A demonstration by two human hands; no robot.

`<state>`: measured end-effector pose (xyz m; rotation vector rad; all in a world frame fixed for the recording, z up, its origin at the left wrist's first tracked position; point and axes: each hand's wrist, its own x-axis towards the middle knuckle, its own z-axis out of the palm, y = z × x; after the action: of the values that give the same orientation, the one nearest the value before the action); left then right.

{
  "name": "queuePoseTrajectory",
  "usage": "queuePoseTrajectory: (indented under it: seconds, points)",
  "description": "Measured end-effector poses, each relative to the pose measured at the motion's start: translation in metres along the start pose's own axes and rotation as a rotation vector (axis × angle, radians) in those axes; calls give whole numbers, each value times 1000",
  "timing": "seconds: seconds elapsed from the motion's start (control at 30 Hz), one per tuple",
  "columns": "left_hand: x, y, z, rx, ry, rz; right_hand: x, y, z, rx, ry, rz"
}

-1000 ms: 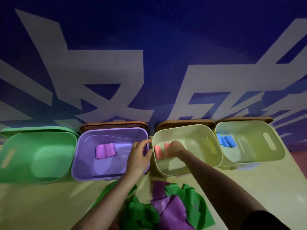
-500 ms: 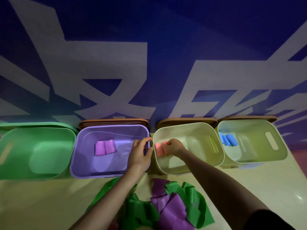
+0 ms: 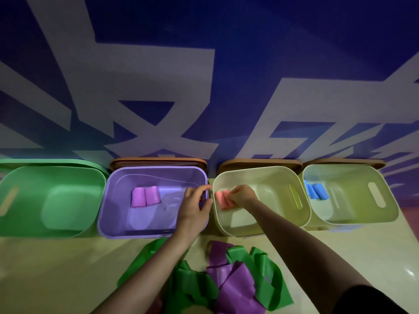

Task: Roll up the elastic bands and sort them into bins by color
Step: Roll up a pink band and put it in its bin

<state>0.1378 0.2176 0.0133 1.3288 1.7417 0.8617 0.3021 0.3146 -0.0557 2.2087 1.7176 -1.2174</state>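
The right hand (image 3: 243, 197) reaches into the cream bin (image 3: 269, 227), its fingers curled around a rolled pink band (image 3: 223, 199) that sits just to its left, against the bin's near-left wall. A second pink roll seems to lie pressed beside the first, though the knuckles hide enough that I cannot be sure where one ends. The left hand (image 3: 195, 206) is just across the gap, thumb and fingers closed on the right rim of the purple bin (image 3: 113, 223), apparently steadying it.

As for progress, it looks partway done. Left of the left hand, inside the purple bin, two purple rolls (image 3: 145, 196) lie side by side. Far to the right of the right hand, the pale green bin (image 3: 390, 214) holds blue rolls (image 3: 316, 191) tucked against its left wall. The green bin (image 3: 20, 223), furthest left, shows nothing inside it.

What remains lies below both wrists, toward the person: a loose heap on the table with green bands (image 3: 195, 288) and at least one unrolled purple band (image 3: 235, 286) tangled together. I judge that each of these has yet to be rolled, the green ones going to the bin at the far left and the purple joining its pair.
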Motion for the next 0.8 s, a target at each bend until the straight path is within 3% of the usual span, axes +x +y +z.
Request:
queuePoseTrajectory:
  seconds: [0.23, 0.4, 0.8]
  points:
    - [1, -2, 1, -22, 6, 2, 0, 3, 6, 92, 89, 14]
    - [0, -2, 0, -22, 4, -8, -9, 6, 6, 18, 104, -15]
    - [0, -1, 0, -25, -8, -17, -20, 0, -11, -40, 38, -44]
